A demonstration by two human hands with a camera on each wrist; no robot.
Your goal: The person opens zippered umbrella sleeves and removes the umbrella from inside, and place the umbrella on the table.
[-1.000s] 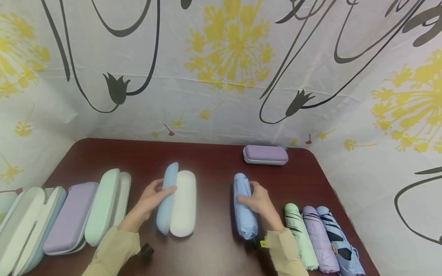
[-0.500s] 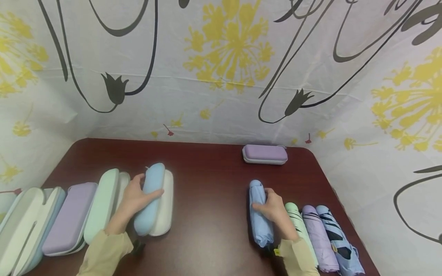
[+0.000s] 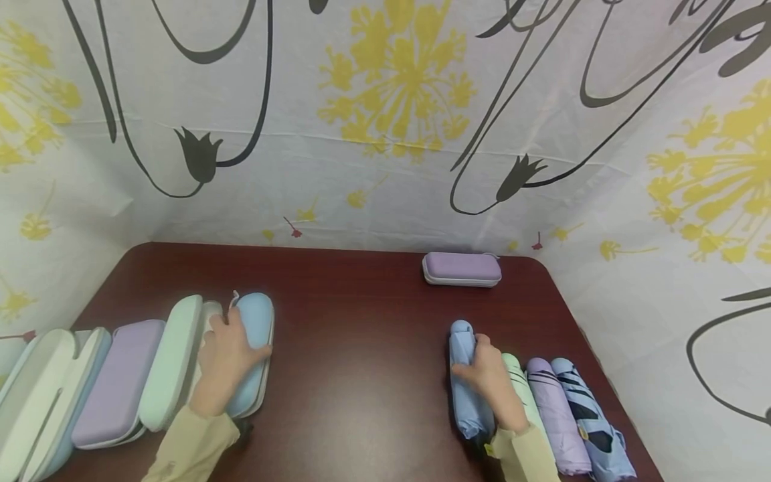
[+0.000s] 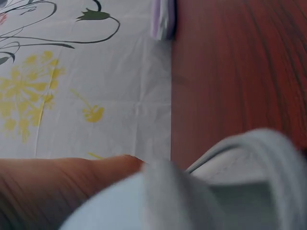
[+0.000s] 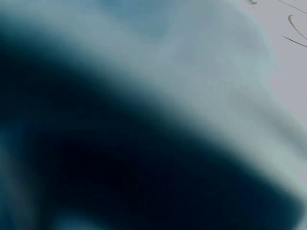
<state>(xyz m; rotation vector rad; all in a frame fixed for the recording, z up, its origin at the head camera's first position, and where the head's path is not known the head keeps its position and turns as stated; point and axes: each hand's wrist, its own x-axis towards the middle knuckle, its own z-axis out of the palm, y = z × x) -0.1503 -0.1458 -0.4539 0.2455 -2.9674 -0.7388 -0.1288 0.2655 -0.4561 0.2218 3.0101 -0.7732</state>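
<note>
My left hand [image 3: 225, 361] grips a light blue hard case [image 3: 255, 335], thumb over its right side and fingers at its left. This case stands just right of a mint green case [image 3: 171, 368] with a pale inside. In the left wrist view, a finger [image 4: 110, 167] lies along the blurred blue case. My right hand [image 3: 494, 381] holds a folded light blue umbrella [image 3: 466, 395], thumb across its top. Beside that hand lies a folded mint green umbrella [image 3: 523, 388], partly hidden by the wrist. The right wrist view is filled by blurred blue fabric [image 5: 201, 62].
A purple case [image 3: 123, 375] and an open blue-and-white case [image 3: 54, 402] continue the row at left. At right lie a purple umbrella [image 3: 557, 415] and a patterned blue umbrella [image 3: 593, 415]. Another purple case [image 3: 462, 269] sits by the table's back edge [image 3: 337, 251].
My left hand has moved the blue case leftward to the green one, and its lid has folded down. My right hand has moved the blue umbrella right, toward the green umbrella.
</note>
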